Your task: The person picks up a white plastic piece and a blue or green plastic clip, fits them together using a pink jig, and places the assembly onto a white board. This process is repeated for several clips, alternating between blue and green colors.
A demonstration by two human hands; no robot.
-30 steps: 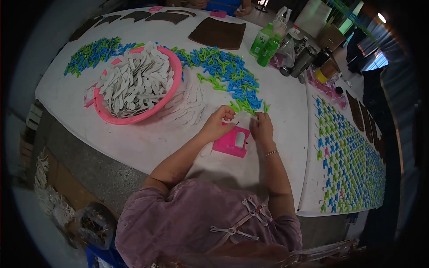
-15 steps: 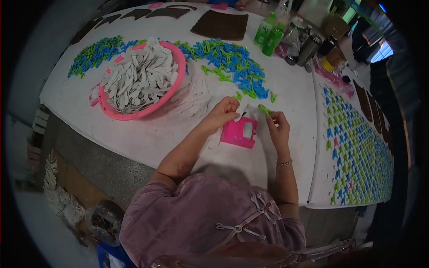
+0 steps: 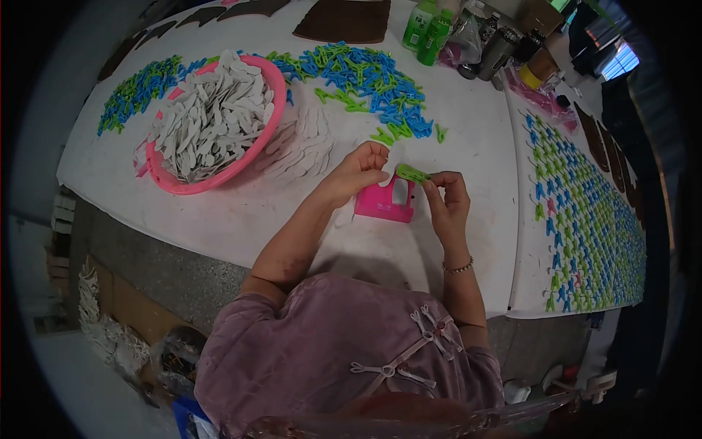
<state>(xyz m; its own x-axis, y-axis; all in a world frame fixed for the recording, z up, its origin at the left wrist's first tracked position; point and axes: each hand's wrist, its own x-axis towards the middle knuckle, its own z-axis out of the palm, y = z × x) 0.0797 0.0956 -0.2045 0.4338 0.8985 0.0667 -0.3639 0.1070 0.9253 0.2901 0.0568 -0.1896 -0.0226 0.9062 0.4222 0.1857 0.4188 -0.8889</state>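
My left hand is closed on a flat white piece with rounded ends, which stands up from the fingers. Between the thumb and fingers of my right hand is a green clothespin, its far end right at the white piece. Just beneath both hands sits a small bright pink box with a pale silvery part on its right side. Loose green clothespins lie just beyond my left hand.
To the left, a pink basin is heaped with similar white pieces; more lie beside it. Blue and green clothespins are piled behind. Green bottles stand at the back. Rows of clothespins cover the right-hand table.
My right hand has brought the green clothespin left to the white piece, turning it nearly level. My left hand keeps its hold. The whole view has shifted slightly.
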